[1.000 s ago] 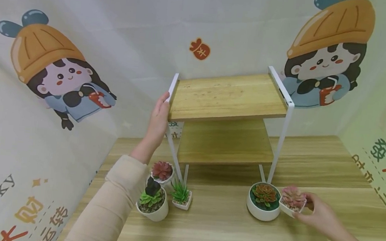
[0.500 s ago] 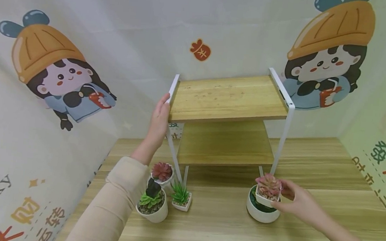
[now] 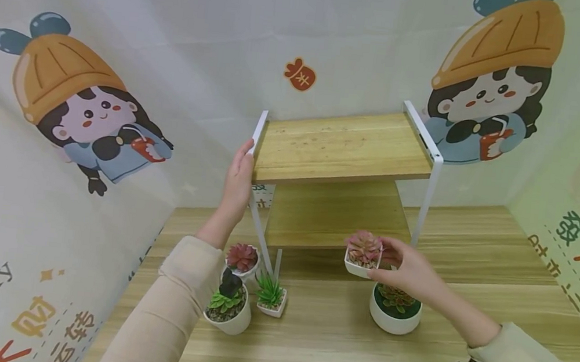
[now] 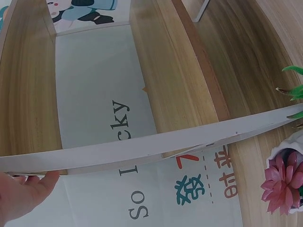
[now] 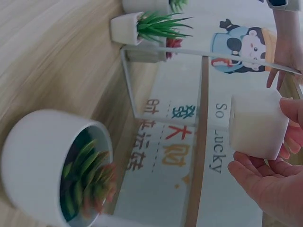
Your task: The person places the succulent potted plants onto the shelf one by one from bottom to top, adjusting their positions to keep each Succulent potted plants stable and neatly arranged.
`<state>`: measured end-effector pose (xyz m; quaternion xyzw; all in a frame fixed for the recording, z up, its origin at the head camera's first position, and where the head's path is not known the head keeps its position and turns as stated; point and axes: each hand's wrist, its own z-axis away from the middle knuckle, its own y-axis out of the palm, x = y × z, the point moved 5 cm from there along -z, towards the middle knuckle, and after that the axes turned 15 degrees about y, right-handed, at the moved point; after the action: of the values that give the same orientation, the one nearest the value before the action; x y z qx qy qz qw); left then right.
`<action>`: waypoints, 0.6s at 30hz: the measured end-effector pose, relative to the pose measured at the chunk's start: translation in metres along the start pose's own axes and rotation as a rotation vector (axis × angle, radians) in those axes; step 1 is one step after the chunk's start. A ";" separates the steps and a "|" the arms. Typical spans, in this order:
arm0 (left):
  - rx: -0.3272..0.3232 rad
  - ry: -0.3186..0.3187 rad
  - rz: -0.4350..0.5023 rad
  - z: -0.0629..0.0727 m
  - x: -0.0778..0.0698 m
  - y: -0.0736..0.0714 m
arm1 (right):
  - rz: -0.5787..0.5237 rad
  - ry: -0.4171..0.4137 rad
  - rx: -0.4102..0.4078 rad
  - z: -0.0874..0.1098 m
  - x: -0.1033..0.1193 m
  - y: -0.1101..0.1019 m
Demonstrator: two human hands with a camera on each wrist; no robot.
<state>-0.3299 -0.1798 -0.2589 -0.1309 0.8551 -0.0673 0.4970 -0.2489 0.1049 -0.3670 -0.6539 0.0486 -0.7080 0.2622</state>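
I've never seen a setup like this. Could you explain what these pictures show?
There's no machine here, just a person's bare hands. The large picture comes from a camera on the person's head, looking forward and down; the other two come from one camera on each wrist.

The left hand touches the side frame of a two-board shelf. The right hand holds a small white pot with a pink succulent, raised above the wood-patterned tabletop.

Standing on the tabletop, besides the shelf, are a round white bowl plant, a spiky green plant, a dark red plant and a leafy green plant.
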 end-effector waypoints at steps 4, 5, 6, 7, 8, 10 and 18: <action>-0.008 -0.005 -0.019 0.001 -0.001 0.001 | -0.062 -0.002 0.023 -0.017 0.008 0.010; -0.012 -0.004 -0.021 0.002 -0.001 0.000 | -0.073 -0.002 0.023 -0.022 0.009 0.012; -0.016 -0.001 -0.024 0.002 -0.001 0.000 | -0.078 -0.003 0.018 -0.027 0.010 0.014; -0.017 0.003 -0.027 0.002 -0.001 0.000 | -0.081 -0.005 0.013 -0.032 0.011 0.017; -0.019 0.005 -0.030 0.002 -0.001 0.000 | -0.085 -0.005 0.009 -0.037 0.011 0.020; -0.020 0.010 -0.032 0.002 -0.001 0.000 | -0.094 -0.005 0.001 -0.047 0.011 0.025; -0.012 0.012 -0.046 0.002 -0.003 0.000 | -0.137 -0.009 0.017 -0.074 0.013 0.046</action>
<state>-0.3270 -0.1786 -0.2574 -0.1529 0.8554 -0.0744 0.4894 -0.3053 0.0397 -0.3848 -0.6566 -0.0035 -0.7219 0.2187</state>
